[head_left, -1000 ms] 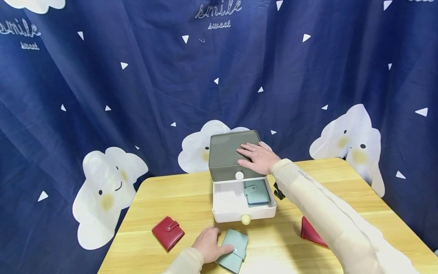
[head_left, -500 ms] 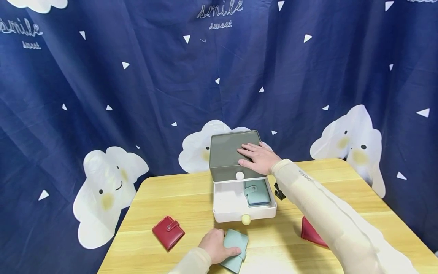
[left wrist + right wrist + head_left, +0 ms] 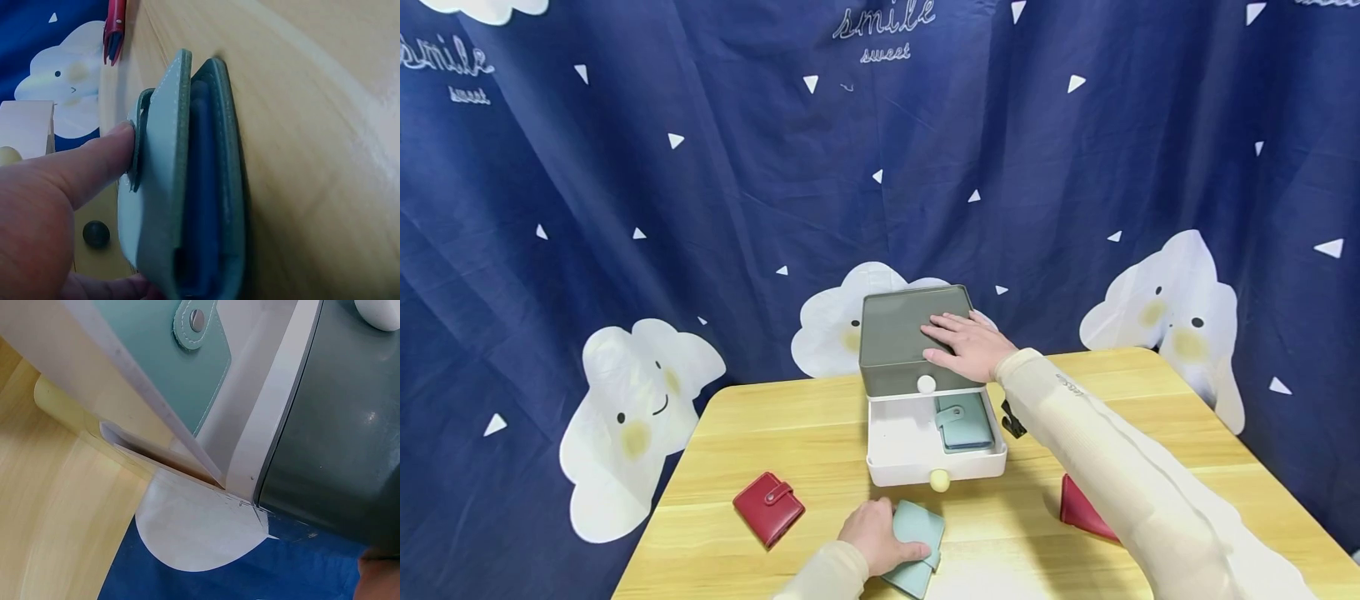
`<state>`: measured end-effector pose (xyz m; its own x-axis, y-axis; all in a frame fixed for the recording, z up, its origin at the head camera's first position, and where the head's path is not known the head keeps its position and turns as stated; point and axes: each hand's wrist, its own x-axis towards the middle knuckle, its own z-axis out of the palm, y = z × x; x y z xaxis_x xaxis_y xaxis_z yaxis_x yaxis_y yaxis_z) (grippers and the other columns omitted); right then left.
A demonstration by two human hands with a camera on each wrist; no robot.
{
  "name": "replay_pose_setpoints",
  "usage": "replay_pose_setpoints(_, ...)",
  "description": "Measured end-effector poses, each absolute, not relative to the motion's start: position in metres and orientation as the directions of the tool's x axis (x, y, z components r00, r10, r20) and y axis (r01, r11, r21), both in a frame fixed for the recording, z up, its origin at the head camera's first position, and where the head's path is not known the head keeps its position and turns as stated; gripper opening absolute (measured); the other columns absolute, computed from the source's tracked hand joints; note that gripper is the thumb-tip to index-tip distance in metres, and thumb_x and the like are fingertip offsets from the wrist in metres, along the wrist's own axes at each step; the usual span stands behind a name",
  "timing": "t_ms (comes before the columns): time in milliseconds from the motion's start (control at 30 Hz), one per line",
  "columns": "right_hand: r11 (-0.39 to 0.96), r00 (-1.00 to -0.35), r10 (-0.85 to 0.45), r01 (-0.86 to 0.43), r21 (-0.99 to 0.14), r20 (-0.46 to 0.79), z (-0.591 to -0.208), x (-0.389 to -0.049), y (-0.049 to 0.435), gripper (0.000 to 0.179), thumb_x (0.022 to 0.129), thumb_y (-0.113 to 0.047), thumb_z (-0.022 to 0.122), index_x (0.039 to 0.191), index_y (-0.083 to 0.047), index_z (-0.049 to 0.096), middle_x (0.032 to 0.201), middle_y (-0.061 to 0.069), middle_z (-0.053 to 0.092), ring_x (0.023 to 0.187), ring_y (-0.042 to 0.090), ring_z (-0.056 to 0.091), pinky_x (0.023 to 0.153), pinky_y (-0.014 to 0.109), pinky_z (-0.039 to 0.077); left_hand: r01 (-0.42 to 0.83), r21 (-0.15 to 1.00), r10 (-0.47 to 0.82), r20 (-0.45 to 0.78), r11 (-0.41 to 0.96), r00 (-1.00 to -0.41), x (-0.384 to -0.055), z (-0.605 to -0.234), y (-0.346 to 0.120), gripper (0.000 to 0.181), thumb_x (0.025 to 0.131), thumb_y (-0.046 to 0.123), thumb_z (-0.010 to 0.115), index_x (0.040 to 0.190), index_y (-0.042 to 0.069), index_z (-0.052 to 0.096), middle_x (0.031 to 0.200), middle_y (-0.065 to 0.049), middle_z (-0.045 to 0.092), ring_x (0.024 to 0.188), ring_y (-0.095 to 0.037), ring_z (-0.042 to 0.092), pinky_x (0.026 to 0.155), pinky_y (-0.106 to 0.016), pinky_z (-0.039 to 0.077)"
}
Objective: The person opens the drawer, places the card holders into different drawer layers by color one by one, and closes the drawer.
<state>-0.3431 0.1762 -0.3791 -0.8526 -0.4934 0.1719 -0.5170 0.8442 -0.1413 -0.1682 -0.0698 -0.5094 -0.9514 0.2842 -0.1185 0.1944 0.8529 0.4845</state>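
My left hand (image 3: 874,537) grips a light blue-green wallet (image 3: 917,527) on the table, thumb across its strap and fingers at its left edge. In the left wrist view the wallet (image 3: 156,181) shows its edge side, slightly gaping, with the thumb pressing the strap. My right hand (image 3: 972,346) rests with straight fingers on the dark grey top of a small drawer box (image 3: 891,329). The box's lower white drawer (image 3: 902,433) is pulled out. A second blue-green wallet (image 3: 964,423) lies in its right half, its snap strap visible in the right wrist view.
A red wallet (image 3: 769,510) lies on the table left of my left hand. Another red item (image 3: 1084,510) is partly hidden under my right sleeve. A small black object (image 3: 1012,421) sits right of the drawer. A blue cloud-printed curtain (image 3: 737,167) hangs behind the wooden table (image 3: 775,417).
My left hand has shifted slightly right, further onto the blue-green wallet, its thumb reaching farther across. The wallet and my right hand on the box have stayed put.
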Motion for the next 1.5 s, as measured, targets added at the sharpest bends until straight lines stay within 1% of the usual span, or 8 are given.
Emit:
replay_pose_setpoints(333, 0.842, -0.848, -0.496, -0.522, -0.135, 0.185, -0.380, -0.344, 0.176, 0.074, 0.092, -0.073, 0.021, 0.148, -0.028, 0.038, 0.155, -0.002, 0.031, 0.144, 0.021, 0.023, 0.115, 0.049, 0.010, 0.173, 0.504, 0.269, -0.123, 0.846, -0.955, -0.168, -0.513, -0.070, 0.064, 0.063, 0.059, 0.082, 0.089, 0.005, 0.059, 0.072, 0.002, 0.050, 0.064, -0.016, 0.046, 0.057, -0.032, 0.041)
replay_pose_setpoints(433, 0.844, -0.851, -0.495, -0.518, -0.134, 0.175, -0.379, -0.343, 0.176, 0.074, 0.092, -0.073, 0.021, 0.148, -0.028, 0.038, 0.155, -0.002, 0.031, 0.144, 0.020, 0.023, 0.116, 0.049, 0.010, 0.151, 0.531, 0.264, -0.143, 0.834, -0.954, -0.168, -0.514, -0.072, 0.064, 0.064, 0.058, 0.082, 0.092, 0.005, 0.060, 0.073, 0.002, 0.052, 0.065, -0.016, 0.047, 0.058, -0.033, 0.042)
replay_pose_setpoints(667, 0.846, -0.853, -0.494, -0.516, -0.133, 0.168, -0.376, -0.341, 0.176, 0.073, 0.093, -0.072, 0.021, 0.148, -0.028, 0.037, 0.155, -0.002, 0.031, 0.144, 0.020, 0.023, 0.116, 0.049, 0.010, 0.110, 0.585, 0.256, -0.173, 0.803, -0.951, -0.170, -0.514, -0.075, 0.066, 0.066, 0.054, 0.082, 0.101, 0.002, 0.059, 0.078, -0.002, 0.055, 0.069, -0.019, 0.050, 0.062, -0.038, 0.045)
replay_pose_setpoints(800, 0.847, -0.854, -0.493, -0.515, -0.131, 0.167, -0.377, -0.341, 0.176, 0.073, 0.093, -0.072, 0.021, 0.148, -0.028, 0.037, 0.155, -0.002, 0.030, 0.144, 0.020, 0.022, 0.116, 0.049, 0.009, 0.096, 0.615, 0.258, -0.180, 0.783, -0.949, -0.170, -0.515, -0.078, 0.066, 0.068, 0.052, 0.083, 0.103, 0.001, 0.059, 0.079, -0.003, 0.056, 0.070, -0.020, 0.051, 0.063, -0.038, 0.045)
replay_pose_setpoints(1133, 0.843, -0.850, -0.497, -0.521, -0.134, 0.174, -0.377, -0.341, 0.175, 0.073, 0.093, -0.072, 0.021, 0.148, -0.028, 0.038, 0.155, -0.002, 0.031, 0.144, 0.020, 0.023, 0.116, 0.050, 0.010, 0.093, 0.678, 0.288, -0.181, 0.729, -0.940, -0.171, -0.513, -0.085, 0.053, 0.072, 0.044, 0.082, 0.097, 0.003, 0.059, 0.077, -0.002, 0.055, 0.069, -0.019, 0.051, 0.060, -0.035, 0.046)
replay_pose_setpoints(1333, 0.843, -0.847, -0.500, -0.524, -0.123, 0.182, -0.378, -0.342, 0.175, 0.073, 0.093, -0.072, 0.020, 0.148, -0.028, 0.038, 0.155, -0.002, 0.031, 0.144, 0.020, 0.023, 0.115, 0.051, 0.012, 0.092, 0.700, 0.294, -0.175, 0.709, -0.940, -0.172, -0.519, -0.090, 0.045, 0.073, 0.042, 0.082, 0.090, 0.007, 0.060, 0.074, 0.001, 0.056, 0.066, -0.015, 0.052, 0.058, -0.031, 0.046)
replay_pose_setpoints(1500, 0.844, -0.849, -0.498, -0.522, -0.128, 0.177, -0.377, -0.341, 0.176, 0.073, 0.092, -0.073, 0.020, 0.149, -0.028, 0.037, 0.155, -0.002, 0.030, 0.144, 0.020, 0.023, 0.115, 0.051, 0.012, 0.074, 0.725, 0.288, -0.175, 0.684, -0.942, -0.173, -0.520, -0.093, 0.038, 0.076, 0.036, 0.080, 0.083, 0.006, 0.056, 0.071, -0.001, 0.054, 0.065, -0.015, 0.051, 0.056, -0.030, 0.044)
